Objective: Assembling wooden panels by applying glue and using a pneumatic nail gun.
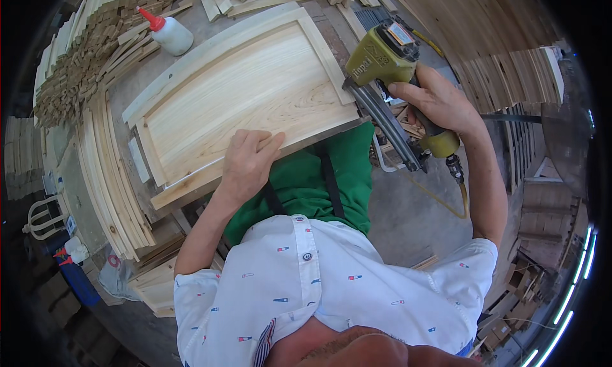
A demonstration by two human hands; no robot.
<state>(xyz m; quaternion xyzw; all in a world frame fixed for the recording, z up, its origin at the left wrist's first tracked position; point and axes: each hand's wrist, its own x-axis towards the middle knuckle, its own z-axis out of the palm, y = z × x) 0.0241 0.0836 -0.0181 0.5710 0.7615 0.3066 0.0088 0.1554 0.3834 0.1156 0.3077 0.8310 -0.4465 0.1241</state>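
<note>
A framed wooden panel (248,89) with a curved far rail lies in front of me at the table's near edge. Along its near side runs a straight wooden strip (191,187), with a thin white line between strip and panel toward the left. My left hand (247,163) is closed over this strip near its middle, fingers resting by the panel's edge. To the right, clear of the panel, my right hand (440,102) grips an olive-green nail gun (381,58) by its handle. The gun's long dark magazine slants down toward me, and a yellow air hose (464,201) joins the handle's end.
A white bottle with a red nozzle (173,36) stands beyond the panel. Small wooden blocks (83,67) are piled at far left. Long curved strips (115,182) lie left of the panel. Stacked boards (510,67) rise at far right. A green apron (347,176) covers my lap.
</note>
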